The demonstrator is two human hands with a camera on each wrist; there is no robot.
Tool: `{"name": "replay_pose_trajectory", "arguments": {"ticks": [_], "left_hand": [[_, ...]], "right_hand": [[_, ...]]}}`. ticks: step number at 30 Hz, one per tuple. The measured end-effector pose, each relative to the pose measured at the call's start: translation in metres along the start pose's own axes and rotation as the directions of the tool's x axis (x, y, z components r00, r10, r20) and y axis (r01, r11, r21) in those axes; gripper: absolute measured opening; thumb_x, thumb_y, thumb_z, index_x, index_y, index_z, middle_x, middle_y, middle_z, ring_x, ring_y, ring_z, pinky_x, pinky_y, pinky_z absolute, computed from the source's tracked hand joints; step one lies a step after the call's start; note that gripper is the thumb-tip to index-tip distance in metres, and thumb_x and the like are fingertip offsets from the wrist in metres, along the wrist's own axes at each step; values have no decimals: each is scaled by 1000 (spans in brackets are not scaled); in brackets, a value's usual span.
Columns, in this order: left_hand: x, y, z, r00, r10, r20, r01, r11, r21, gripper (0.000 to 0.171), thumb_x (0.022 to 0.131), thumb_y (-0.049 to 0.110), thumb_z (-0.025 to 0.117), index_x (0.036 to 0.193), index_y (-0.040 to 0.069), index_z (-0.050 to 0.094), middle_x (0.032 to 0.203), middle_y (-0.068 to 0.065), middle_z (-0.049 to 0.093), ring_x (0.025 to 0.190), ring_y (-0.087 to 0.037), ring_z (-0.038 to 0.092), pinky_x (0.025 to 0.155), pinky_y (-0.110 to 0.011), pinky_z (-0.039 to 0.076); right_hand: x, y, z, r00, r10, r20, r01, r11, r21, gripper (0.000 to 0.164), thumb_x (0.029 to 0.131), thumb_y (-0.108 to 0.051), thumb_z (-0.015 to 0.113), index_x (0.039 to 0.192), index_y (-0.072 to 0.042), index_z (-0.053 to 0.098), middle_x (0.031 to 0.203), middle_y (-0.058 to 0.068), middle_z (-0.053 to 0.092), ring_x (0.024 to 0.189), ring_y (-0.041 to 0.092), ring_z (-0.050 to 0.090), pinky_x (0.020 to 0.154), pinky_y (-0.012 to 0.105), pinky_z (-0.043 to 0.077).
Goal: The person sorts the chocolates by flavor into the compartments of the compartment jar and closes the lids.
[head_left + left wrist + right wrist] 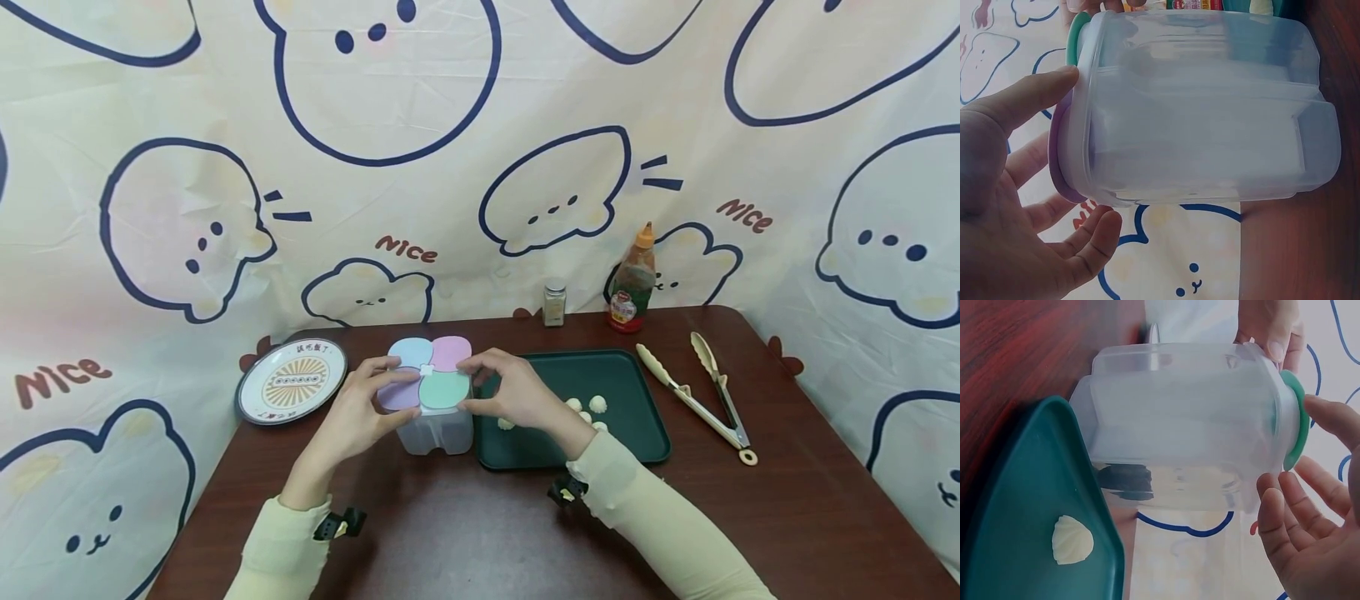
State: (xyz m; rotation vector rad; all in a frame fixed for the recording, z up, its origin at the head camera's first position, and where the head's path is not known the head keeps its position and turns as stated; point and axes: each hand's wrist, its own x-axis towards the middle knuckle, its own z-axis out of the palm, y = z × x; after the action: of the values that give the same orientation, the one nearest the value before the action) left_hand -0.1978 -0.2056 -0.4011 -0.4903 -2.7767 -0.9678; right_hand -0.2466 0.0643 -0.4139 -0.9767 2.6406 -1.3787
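A translucent storage box [435, 433] stands upright on the table with a lid of four coloured petals: blue, pink, purple and green. My left hand [372, 402] holds the lid [1061, 150] from the left, its thumb at the near edge by the purple and green petals. From the right, my right hand [512, 387] grips the same lid, with its thumb against the green petal [1296, 419]. Through the clear wall the inside looks pale; a dark patch [1125, 481] shows low on one side in the right wrist view.
Right of the box lies a dark green tray [540, 454] with several small cream-white ridged pieces [597, 404]. Tongs [705, 417] lie farther right. A sauce bottle [632, 287] and a small jar [554, 304] stand at the back. A printed plate [255, 392] sits at left.
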Motion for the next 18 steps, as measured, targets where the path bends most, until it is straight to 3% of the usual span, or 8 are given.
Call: {"name": "replay_pose_trajectory", "arguments": {"ticks": [7,18], "left_hand": [[0,2,1,1000,-17,2,17,1000,4,48,80,29,84,126,26,69,147,-14,45,131,-38,39,103,-62,41],[2,2,3,999,-34,-12,34,999,10,48,80,31,84,125,27,69,147,-14,45,131,-38,39,101,-60,41]], "right_hand": [[1,-1,4,1000,7,3,-7,1000,-9,51,79,-27,85,127,-19,66,117,0,60,102,27,64,63,22,51],[0,-2,6,1000,22,-6,-22,1000,-5,50,79,-24,85,125,-18,67,114,0,60,99,28,65,65,21,53]]}}
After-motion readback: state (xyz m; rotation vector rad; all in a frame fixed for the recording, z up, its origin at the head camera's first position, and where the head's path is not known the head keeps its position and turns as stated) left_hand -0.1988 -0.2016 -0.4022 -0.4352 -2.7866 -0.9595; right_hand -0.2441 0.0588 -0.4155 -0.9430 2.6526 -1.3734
